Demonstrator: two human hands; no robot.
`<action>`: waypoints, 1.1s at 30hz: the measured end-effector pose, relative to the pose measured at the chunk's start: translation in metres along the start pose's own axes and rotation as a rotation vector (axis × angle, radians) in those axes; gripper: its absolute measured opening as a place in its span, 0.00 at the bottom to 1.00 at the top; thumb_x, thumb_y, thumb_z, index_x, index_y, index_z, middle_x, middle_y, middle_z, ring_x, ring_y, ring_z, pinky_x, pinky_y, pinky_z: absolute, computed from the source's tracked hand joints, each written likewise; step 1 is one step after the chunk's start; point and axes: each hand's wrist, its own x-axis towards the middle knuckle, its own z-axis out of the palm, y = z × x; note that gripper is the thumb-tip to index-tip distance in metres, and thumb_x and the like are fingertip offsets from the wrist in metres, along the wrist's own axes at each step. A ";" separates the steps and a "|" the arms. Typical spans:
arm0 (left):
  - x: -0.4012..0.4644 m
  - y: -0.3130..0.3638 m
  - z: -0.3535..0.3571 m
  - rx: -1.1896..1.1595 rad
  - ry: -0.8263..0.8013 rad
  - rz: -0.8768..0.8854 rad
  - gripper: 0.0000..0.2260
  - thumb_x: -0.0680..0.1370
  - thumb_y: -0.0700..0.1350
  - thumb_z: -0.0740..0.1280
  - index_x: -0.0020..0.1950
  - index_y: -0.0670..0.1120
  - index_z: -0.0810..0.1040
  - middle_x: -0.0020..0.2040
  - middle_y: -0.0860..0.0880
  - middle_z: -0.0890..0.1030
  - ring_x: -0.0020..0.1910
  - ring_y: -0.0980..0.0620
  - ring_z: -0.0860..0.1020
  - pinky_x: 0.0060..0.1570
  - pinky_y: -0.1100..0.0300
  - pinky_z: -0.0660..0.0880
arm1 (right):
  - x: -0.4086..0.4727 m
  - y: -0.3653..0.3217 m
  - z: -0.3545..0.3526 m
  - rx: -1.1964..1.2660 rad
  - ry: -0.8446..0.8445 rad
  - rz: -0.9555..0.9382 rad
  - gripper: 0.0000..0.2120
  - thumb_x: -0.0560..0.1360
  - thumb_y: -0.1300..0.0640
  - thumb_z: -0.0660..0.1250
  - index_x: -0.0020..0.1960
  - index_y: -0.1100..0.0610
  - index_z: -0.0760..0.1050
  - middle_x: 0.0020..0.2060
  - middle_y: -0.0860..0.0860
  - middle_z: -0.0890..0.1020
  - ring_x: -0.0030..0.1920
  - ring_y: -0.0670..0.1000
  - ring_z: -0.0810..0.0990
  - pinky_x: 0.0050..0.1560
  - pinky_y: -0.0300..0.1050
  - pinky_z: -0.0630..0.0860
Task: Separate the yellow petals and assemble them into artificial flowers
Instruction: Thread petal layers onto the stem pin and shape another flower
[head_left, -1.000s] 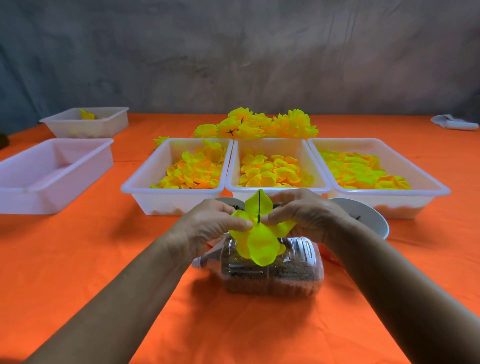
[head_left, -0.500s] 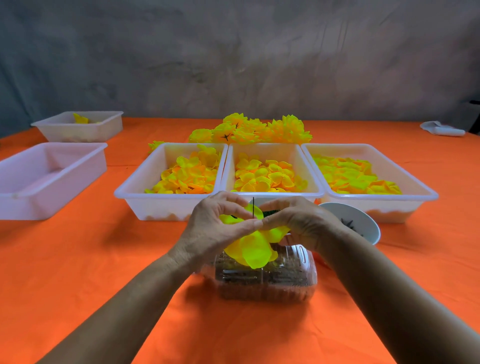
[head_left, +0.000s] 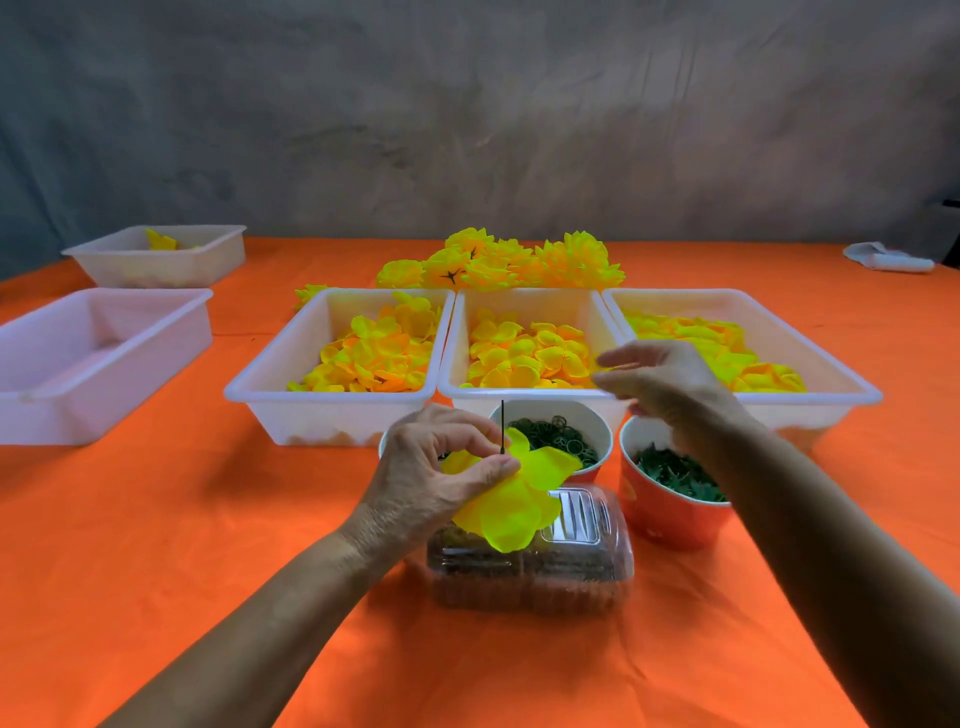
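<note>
My left hand (head_left: 441, 473) pinches a partly built yellow flower (head_left: 511, 496) whose thin dark stem pin (head_left: 502, 423) sticks straight up. It hovers over a clear plastic clamshell box (head_left: 535, 566). My right hand (head_left: 662, 382) is raised near the front rim of the middle tub of yellow petals (head_left: 524, 358), fingers relaxed and holding nothing I can make out. The left petal tub (head_left: 363, 358) and the right petal tub (head_left: 737, 353) flank the middle one. Finished yellow flowers (head_left: 504, 260) are piled behind the tubs.
Two cups stand behind the box: a white one with dark rings (head_left: 558, 434) and an orange one with green pieces (head_left: 670, 493). Two more white tubs (head_left: 104, 358) (head_left: 161, 254) sit at left. A white object (head_left: 888, 257) lies far right on the orange tablecloth (head_left: 182, 519).
My right hand has let go of the flower and lifted right and forward toward the middle tub. The left hand alone keeps the flower; the cups behind are now uncovered.
</note>
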 end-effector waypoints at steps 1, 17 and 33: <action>0.000 0.000 0.001 -0.004 0.006 0.001 0.06 0.67 0.46 0.76 0.33 0.47 0.82 0.41 0.49 0.84 0.47 0.53 0.80 0.53 0.54 0.74 | 0.012 0.007 -0.009 -0.120 0.087 -0.044 0.11 0.71 0.63 0.71 0.54 0.60 0.80 0.47 0.58 0.83 0.43 0.52 0.80 0.42 0.43 0.74; 0.002 -0.004 0.007 -0.075 0.041 -0.006 0.06 0.67 0.43 0.73 0.31 0.44 0.80 0.38 0.46 0.84 0.42 0.52 0.81 0.47 0.57 0.76 | 0.105 0.074 -0.065 -1.044 -0.012 0.385 0.21 0.80 0.49 0.56 0.69 0.58 0.68 0.73 0.59 0.62 0.74 0.61 0.52 0.68 0.57 0.56; 0.001 -0.004 0.007 -0.078 0.066 -0.047 0.06 0.66 0.45 0.74 0.32 0.43 0.81 0.38 0.48 0.84 0.41 0.52 0.81 0.48 0.59 0.76 | 0.097 0.088 -0.052 -0.625 0.498 -0.032 0.11 0.72 0.68 0.65 0.52 0.61 0.81 0.53 0.63 0.81 0.56 0.63 0.77 0.54 0.48 0.71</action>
